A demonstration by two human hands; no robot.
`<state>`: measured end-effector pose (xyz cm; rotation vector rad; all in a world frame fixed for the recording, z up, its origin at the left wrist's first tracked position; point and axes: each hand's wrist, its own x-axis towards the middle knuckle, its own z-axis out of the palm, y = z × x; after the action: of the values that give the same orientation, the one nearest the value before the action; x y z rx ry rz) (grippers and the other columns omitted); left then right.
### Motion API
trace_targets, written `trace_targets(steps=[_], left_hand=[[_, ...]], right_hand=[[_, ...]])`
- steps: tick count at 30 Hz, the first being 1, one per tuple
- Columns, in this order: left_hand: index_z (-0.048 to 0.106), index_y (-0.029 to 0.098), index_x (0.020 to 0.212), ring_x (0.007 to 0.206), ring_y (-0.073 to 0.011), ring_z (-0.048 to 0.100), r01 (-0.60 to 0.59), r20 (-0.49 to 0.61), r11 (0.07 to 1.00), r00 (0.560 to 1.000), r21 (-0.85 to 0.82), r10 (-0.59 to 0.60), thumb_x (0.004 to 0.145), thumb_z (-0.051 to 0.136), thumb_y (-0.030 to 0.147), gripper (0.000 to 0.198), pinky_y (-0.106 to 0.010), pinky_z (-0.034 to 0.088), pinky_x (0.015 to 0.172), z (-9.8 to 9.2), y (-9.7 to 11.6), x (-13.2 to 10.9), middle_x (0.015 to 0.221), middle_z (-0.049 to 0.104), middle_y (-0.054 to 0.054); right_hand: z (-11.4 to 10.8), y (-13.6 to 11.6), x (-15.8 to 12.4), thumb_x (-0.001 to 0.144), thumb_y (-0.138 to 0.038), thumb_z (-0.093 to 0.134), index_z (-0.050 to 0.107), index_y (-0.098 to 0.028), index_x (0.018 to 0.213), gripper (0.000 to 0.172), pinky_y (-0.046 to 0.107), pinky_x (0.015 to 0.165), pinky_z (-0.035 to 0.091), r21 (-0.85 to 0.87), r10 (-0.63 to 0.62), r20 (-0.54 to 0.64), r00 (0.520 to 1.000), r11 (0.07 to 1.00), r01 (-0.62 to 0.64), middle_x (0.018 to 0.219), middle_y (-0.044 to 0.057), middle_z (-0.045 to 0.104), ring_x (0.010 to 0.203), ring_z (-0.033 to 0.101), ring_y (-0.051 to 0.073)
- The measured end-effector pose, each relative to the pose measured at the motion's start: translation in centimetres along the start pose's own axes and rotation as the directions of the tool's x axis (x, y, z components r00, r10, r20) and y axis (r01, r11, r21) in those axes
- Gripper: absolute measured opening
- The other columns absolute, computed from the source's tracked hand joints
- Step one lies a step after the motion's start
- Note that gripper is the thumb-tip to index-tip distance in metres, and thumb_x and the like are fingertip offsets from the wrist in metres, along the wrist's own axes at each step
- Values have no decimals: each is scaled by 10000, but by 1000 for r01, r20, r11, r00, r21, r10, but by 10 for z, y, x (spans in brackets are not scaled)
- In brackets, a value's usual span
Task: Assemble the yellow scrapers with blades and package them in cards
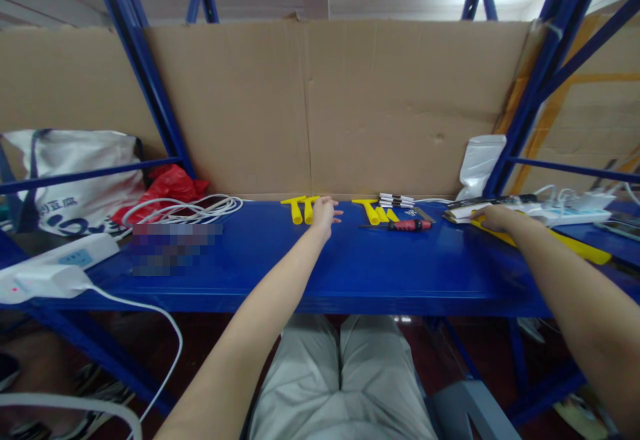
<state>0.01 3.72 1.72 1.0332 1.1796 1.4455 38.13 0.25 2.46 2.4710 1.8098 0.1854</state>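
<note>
My left hand [326, 213] reaches across the blue shelf [350, 273] and rests by two yellow T-shaped pieces [301, 207], its fingers partly spread and touching the nearer one. My right hand [493, 217] lies far to the right on a long yellow bar [575, 243], beside a stack of white and black flat items [467, 209]; its fingers are curled over the bar's end. Between my hands lie more yellow pieces [376, 211], a red-handled screwdriver [406, 225] and small white strips [396, 200].
A cardboard sheet [320, 107] backs the shelf. White cable coils [190, 209], a red bag [167, 190] and a white tote [70, 173] sit at the left, with white power strips [55, 267]. Another power strip [575, 215] and a white pouch [480, 163] are at the right.
</note>
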Motion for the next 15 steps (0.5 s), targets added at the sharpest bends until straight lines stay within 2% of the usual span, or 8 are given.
trace_targets(steps=[2,9,12,15], left_hand=[[507,172,1049,503,-59,583,-4,0,1000,1000,0,4,803,431,75,275,-148,384,380,0,0,0,1028,631,-65],[515,172,1042,510,-64,592,-14,-9,1000,1000,11,14,794,442,66,280,-149,384,385,1,-2,2,1001,640,-61],[512,173,1028,504,-59,586,-14,-3,1000,1000,21,14,806,442,73,254,-149,387,384,1,-2,2,1011,638,-61],[506,176,1019,505,-53,580,-8,5,999,1000,32,8,818,432,76,236,-143,386,384,1,-2,1,1027,639,-60]], right_hand=[[1,-1,-2,822,-53,450,596,-108,1243,449,272,848,414,-11,8,52,999,1000,-7,1168,193,623,1029,609,229],[-2,-5,-10,830,-45,452,590,-107,1229,427,249,898,386,24,-13,38,999,1000,12,1254,171,577,1088,583,210],[-1,-8,-11,810,-20,450,566,-78,1227,436,265,815,420,58,20,-5,1000,998,-20,1161,200,624,1008,617,219],[2,-8,-10,808,-68,501,516,-61,1275,468,269,711,436,81,49,-63,997,996,-44,1064,223,656,883,652,220]])
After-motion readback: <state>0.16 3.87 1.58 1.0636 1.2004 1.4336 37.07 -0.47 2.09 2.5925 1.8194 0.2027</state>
